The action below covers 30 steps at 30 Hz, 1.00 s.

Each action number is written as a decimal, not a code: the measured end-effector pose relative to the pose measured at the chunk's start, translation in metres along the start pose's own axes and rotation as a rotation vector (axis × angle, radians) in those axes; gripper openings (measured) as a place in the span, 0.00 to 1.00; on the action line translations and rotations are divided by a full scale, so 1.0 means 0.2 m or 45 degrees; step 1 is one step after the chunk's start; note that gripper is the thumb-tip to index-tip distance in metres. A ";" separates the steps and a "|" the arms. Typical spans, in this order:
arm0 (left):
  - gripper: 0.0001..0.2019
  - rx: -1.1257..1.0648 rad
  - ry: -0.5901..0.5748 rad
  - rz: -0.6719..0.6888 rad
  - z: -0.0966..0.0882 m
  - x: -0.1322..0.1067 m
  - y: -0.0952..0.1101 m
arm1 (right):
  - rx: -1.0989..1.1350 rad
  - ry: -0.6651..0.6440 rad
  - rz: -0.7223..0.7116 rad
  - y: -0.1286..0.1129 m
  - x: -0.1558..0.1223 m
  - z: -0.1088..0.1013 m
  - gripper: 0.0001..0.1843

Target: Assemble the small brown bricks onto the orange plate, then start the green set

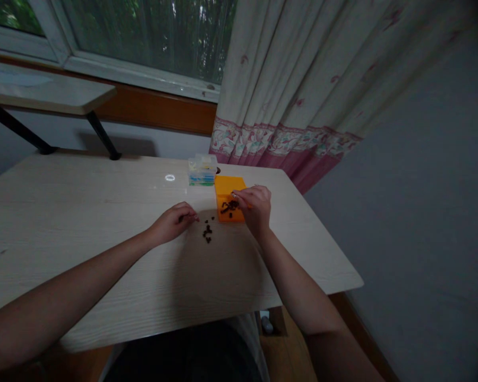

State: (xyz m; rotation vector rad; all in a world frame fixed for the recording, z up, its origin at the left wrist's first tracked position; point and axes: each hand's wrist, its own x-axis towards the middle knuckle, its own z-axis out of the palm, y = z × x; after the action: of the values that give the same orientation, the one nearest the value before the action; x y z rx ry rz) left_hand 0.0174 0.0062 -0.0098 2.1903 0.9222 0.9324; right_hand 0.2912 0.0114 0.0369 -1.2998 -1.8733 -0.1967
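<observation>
An orange plastic box [230, 185] lies open on the table, with several small dark brown pieces [230, 215] in its near half. Above its right side, my right hand [257, 207] is closed in a pinch; a tiny dark piece [233, 194] shows at the fingertips. My left hand [174, 223] rests on the table left of the box, fingers curled in. Something dark shows within its fingers, too small to name. Between my left hand and the box, more small dark pieces [207, 231] lie loose on the tabletop. Their exact kind cannot be made out.
Behind the orange box stands a clear plastic case [202, 171] with blue and green at its bottom. The pale wooden table [115, 212] carries a raised shelf [79, 98] at the back left. A flowered curtain [287, 101] hangs by the window, and a wall [414, 201] is on the right.
</observation>
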 end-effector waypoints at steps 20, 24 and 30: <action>0.12 0.130 -0.115 0.046 0.00 -0.01 0.02 | -0.163 -0.323 0.045 0.16 -0.01 0.11 0.07; 0.12 0.155 -0.135 0.048 0.00 -0.01 0.01 | -0.148 -0.424 -0.021 0.15 -0.02 0.13 0.07; 0.12 0.202 -0.148 0.047 0.00 -0.01 0.02 | -0.134 -0.488 -0.036 0.16 -0.03 0.14 0.10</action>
State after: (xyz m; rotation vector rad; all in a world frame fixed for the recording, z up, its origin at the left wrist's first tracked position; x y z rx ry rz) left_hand 0.0177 0.0030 -0.0075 2.3748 0.9309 0.7619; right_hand 0.3046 0.0371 0.0044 -1.4617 -2.2289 -0.0627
